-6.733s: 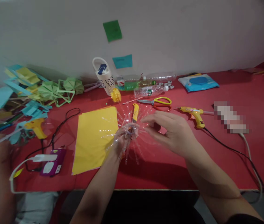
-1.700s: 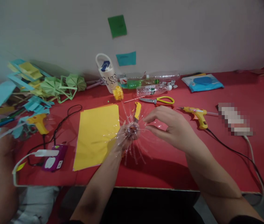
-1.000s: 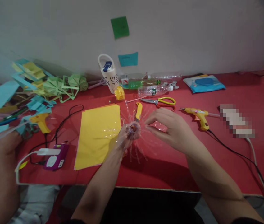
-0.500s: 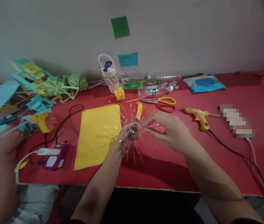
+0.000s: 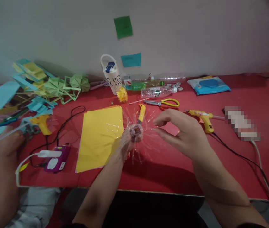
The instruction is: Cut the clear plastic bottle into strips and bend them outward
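Observation:
My left hand (image 5: 128, 138) is wrapped round a clear plastic bottle cut into thin strips (image 5: 136, 130). Its mouth faces up at me, and the strips fan out on all sides. To the right, my right hand (image 5: 176, 131) hovers with thumb and forefinger apart; I see nothing between them. Just beyond the cut bottle lies a yellow utility knife (image 5: 141, 113), partly behind the strips. A stack of yellow paper (image 5: 98, 139) lies under the left strips. Scissors with yellow and red handles (image 5: 159, 103) rest behind my right hand, which hides part of the red handle.
A yellow glue gun (image 5: 204, 119) with a black cable lies right. Several plastic bottles (image 5: 157, 92) and a white tumbler (image 5: 112, 77) line the wall. At left are another person's hand (image 5: 6, 142), a second glue gun (image 5: 41, 123), a purple power adapter (image 5: 57, 160) and paper shapes (image 5: 56, 88).
My right hand has moved right, away from the cut bottle, and its thumb and forefinger have spread further apart. My left hand still grips the bottle in nearly the same place.

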`<state>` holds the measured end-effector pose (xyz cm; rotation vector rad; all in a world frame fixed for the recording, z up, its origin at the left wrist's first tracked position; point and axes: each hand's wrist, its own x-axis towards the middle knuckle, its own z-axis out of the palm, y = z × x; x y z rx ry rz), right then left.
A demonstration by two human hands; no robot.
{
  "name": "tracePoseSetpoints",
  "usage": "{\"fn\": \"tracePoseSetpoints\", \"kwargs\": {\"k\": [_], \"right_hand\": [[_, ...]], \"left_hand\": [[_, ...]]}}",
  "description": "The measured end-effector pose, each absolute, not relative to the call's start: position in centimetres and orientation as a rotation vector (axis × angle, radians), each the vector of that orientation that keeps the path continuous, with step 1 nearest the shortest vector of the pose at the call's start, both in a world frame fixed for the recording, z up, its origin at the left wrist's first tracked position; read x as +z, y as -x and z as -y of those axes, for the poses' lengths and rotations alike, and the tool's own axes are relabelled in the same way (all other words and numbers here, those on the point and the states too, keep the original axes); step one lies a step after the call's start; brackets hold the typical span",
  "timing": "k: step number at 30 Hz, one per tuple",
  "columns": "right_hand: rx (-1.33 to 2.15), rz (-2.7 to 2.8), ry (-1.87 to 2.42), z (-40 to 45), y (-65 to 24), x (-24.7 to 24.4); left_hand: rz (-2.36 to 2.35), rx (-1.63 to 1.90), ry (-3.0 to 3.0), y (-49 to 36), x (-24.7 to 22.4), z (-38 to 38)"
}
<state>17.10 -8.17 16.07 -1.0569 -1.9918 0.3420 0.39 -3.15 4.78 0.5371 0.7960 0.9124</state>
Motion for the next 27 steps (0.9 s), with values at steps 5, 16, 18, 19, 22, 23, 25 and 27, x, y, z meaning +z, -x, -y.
{"fn": "tracePoseSetpoints", "kwargs": {"k": [5, 16, 18, 19, 22, 23, 25, 27], "right_hand": [[0.372, 2.088, 1.037, 9.0, -16.9, 16.3], [0.452, 2.062, 1.125, 8.3, -15.4, 14.4], [0.508, 2.055, 1.096, 8.3, -15.4, 14.5], [0.537, 2.042, 1.079, 8.2, -15.4, 14.5], [0.638, 1.977, 1.083, 8.2, -15.2, 14.6], [0.674, 1.956, 1.096, 8.1, -15.2, 14.6], [0.731, 1.918, 1.107, 8.1, -15.0, 14.3], [0.750, 1.871, 1.103, 8.2, -14.8, 13.9]], "left_hand": [[-0.820, 0.943, -0.485, -0.5, 4.2, 3.1], [-0.855, 0.962, -0.550, -0.3, 4.4, 3.4], [-0.830, 1.001, -0.590, -0.3, 4.4, 3.6], [-0.824, 1.018, -0.604, -0.3, 4.5, 3.7], [-0.843, 1.024, -0.589, -0.4, 4.7, 3.8], [-0.858, 1.030, -0.573, -0.4, 4.7, 3.8], [-0.893, 1.046, -0.540, -0.5, 4.8, 3.8], [-0.919, 1.054, -0.521, -0.5, 4.9, 3.8]]}}
